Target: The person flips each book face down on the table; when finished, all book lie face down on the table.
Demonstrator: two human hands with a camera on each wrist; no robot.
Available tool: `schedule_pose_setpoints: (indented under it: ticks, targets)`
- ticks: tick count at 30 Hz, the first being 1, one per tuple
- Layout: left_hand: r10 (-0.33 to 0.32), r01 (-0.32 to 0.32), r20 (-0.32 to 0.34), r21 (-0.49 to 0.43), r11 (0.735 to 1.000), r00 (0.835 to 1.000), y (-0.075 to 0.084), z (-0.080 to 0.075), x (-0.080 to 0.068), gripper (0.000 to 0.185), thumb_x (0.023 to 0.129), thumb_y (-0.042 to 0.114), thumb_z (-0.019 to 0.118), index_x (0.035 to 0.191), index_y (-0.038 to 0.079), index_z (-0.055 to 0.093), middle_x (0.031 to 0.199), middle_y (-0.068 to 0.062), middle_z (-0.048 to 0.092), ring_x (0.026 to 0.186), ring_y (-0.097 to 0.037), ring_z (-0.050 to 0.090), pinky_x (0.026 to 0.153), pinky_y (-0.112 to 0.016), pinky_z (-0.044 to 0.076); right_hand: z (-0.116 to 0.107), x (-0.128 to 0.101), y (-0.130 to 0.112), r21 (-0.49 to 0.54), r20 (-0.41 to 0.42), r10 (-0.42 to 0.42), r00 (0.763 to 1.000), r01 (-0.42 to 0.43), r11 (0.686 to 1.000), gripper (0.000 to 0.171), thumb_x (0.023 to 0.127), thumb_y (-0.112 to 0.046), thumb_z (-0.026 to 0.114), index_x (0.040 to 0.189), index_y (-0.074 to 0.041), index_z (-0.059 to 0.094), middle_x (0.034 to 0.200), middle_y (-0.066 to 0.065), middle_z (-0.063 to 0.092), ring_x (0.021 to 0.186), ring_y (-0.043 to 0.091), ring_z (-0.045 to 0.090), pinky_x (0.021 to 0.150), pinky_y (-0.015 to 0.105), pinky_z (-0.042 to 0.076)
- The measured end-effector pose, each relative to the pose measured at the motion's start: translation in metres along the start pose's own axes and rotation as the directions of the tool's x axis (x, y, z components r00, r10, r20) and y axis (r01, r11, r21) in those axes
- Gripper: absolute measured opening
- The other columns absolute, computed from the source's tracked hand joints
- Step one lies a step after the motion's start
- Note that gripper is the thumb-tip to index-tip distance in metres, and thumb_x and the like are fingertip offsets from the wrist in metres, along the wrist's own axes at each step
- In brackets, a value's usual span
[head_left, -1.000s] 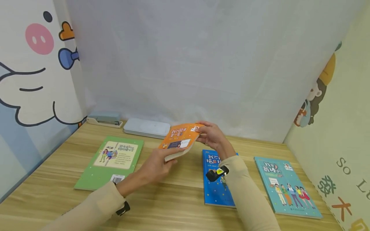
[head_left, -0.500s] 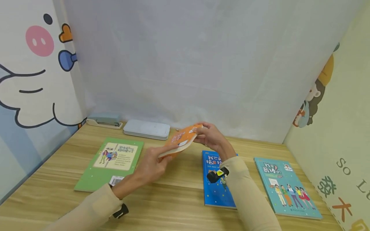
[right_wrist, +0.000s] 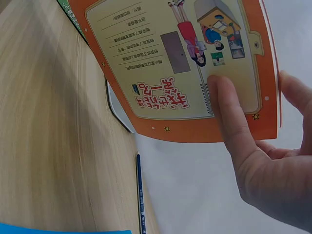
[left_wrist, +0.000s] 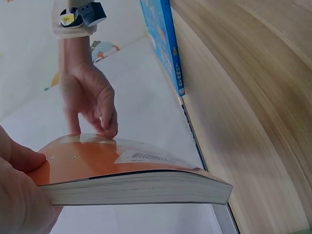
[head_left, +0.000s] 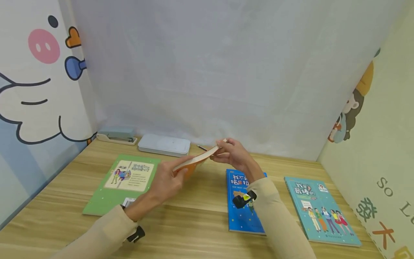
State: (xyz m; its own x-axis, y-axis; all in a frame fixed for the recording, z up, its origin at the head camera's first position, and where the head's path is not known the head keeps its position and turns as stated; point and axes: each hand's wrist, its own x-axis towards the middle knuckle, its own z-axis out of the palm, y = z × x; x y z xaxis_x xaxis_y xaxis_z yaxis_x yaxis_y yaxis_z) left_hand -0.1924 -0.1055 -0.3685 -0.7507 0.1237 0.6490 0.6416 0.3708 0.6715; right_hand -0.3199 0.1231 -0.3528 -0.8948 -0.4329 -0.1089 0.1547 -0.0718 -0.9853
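Both hands hold an orange paperback book [head_left: 199, 158] tilted above the table, page edge toward the head camera. My left hand [head_left: 166, 182] grips its near left end, thumb on the orange cover in the left wrist view. At the far right corner, my right hand [head_left: 237, 156] pinches the book between fingers and thumb. In the right wrist view the printed back cover [right_wrist: 161, 68] shows, with fingers lying against it. The front cover is hidden in the head view. Below the right forearm lies a blue book [head_left: 239, 216], partly covered by the sleeve.
A green book [head_left: 129, 176] lies on the left, partly behind the left wrist. On the right is a teal book [head_left: 323, 208]. Along the back stand a stapler [head_left: 116, 136] and a flat pale case [head_left: 164, 144]. A dark pencil [right_wrist: 140, 195] lies near the back cloth.
The orange book has tipped so its front cover turns out of the head view and its page edge shows. My left hand has shifted slightly left. The pencil behind has come into view.
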Motion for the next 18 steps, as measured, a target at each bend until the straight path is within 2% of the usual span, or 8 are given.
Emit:
schedule_pose_setpoints:
  ticks: [1,5,6,9,12,16,18]
  targets:
    - [-0.015,0.015,-0.004,-0.002,1.000,1.000,0.000,-0.001,0.000,0.043,0.081,-0.022,0.061,0.120,-0.007,0.068,0.110,-0.031,0.070,0.056,-0.009,0.050,0.042,-0.016,0.031,-0.001,0.000,0.001,0.003,0.004,-0.001,1.000,0.001,1.000,0.017,0.105,-0.021,0.050,0.112,-0.006,0.046,0.093,0.015,0.064,0.081,0.025,0.075,0.082,0.040,0.061]
    - [-0.081,0.080,-0.014,-0.013,0.997,0.997,0.001,-0.005,0.002,0.041,0.086,-0.017,0.061,0.125,-0.004,0.067,0.112,-0.032,0.069,0.044,0.000,0.032,0.039,-0.016,0.024,-0.003,0.000,0.003,0.017,0.013,0.017,1.000,-0.017,1.000,0.035,0.107,-0.031,0.045,0.128,-0.004,0.045,0.097,0.017,0.064,0.084,0.025,0.075,0.084,0.041,0.060]
    - [-0.090,0.090,-0.019,-0.017,0.996,0.996,0.001,-0.006,0.002,0.041,0.087,-0.016,0.061,0.125,-0.003,0.067,0.111,-0.032,0.069,0.042,0.002,0.024,0.039,-0.016,0.022,-0.003,-0.001,0.004,0.008,0.015,0.024,1.000,-0.025,1.000,0.041,0.107,-0.034,0.043,0.134,-0.003,0.043,0.102,0.020,0.065,0.087,0.026,0.075,0.085,0.042,0.060]
    - [-0.109,0.108,-0.037,-0.040,0.993,0.993,0.001,-0.011,0.003,0.040,0.090,-0.012,0.061,0.128,0.000,0.066,0.103,-0.030,0.072,0.038,0.003,0.013,0.036,-0.017,0.018,-0.003,-0.003,0.005,-0.029,0.025,0.051,0.998,-0.050,0.998,0.057,0.106,-0.047,0.040,0.146,-0.007,0.038,0.121,0.028,0.064,0.100,0.029,0.073,0.089,0.046,0.058]
    - [-0.128,0.125,-0.049,-0.059,0.990,0.991,0.003,-0.016,0.005,0.040,0.092,-0.010,0.060,0.130,0.002,0.065,0.097,-0.028,0.074,0.034,0.004,0.014,0.033,-0.018,0.019,-0.003,-0.004,0.007,-0.074,0.042,0.064,0.997,-0.060,0.995,0.065,0.103,-0.057,0.037,0.151,-0.013,0.034,0.137,0.030,0.057,0.114,0.035,0.068,0.091,0.048,0.057]
    - [-0.158,0.153,-0.061,-0.081,0.985,0.986,0.007,-0.019,0.008,0.040,0.093,-0.008,0.060,0.132,0.003,0.064,0.100,-0.029,0.073,0.032,0.000,0.018,0.033,-0.019,0.023,-0.005,-0.003,0.012,-0.103,0.055,0.082,0.995,-0.076,0.992,0.068,0.101,-0.063,0.036,0.155,-0.022,0.027,0.142,0.030,0.054,0.122,0.041,0.063,0.092,0.051,0.057]
    - [-0.166,0.159,-0.070,-0.096,0.983,0.984,0.009,-0.020,0.010,0.040,0.093,-0.008,0.060,0.132,0.002,0.064,0.105,-0.030,0.072,0.032,-0.005,0.036,0.034,-0.019,0.030,-0.006,-0.002,0.015,-0.105,0.058,0.094,0.994,-0.088,0.991,0.068,0.101,-0.063,0.036,0.156,-0.024,0.025,0.143,0.030,0.053,0.123,0.043,0.061,0.093,0.052,0.056]
